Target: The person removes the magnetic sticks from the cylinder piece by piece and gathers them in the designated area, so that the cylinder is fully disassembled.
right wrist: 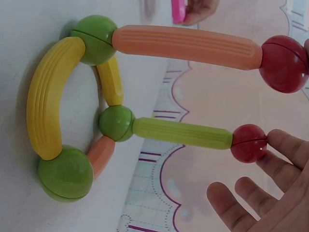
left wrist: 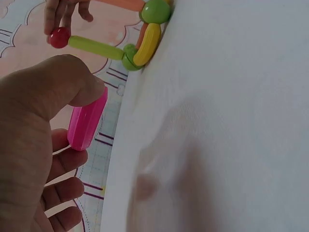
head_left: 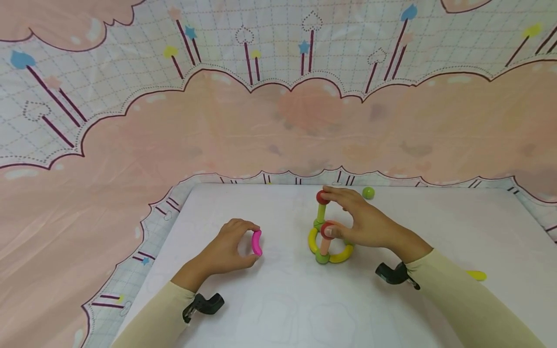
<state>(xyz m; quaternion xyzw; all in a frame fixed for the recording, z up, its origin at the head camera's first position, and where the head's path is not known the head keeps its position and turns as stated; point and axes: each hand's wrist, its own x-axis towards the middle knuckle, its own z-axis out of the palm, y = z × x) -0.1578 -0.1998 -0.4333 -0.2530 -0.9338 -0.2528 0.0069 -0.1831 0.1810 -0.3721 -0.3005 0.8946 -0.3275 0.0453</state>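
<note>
My left hand (head_left: 226,247) pinches a pink curved stick (head_left: 256,242) between thumb and fingertips, above the table left of a ball-and-stick toy frame (head_left: 341,254). The frame's base is a ring of yellow and orange curved sticks joined by green balls (right wrist: 65,173). From it rise an orange stick (right wrist: 188,46) and a lime stick (right wrist: 183,133), each topped with a red ball (right wrist: 248,143). My right hand (head_left: 367,220) spans these tops, its thumb on the nearer red ball (head_left: 328,230) and fingertips on the farther one. Part of the ring is behind the right hand in the head view.
A loose green ball (head_left: 368,193) lies near the table's back edge. At the right, a yellow stick (head_left: 477,275) is partly covered by the right sleeve. A patterned cloth (head_left: 270,130) hangs behind the white table (head_left: 278,309). Black cameras sit on both wrists.
</note>
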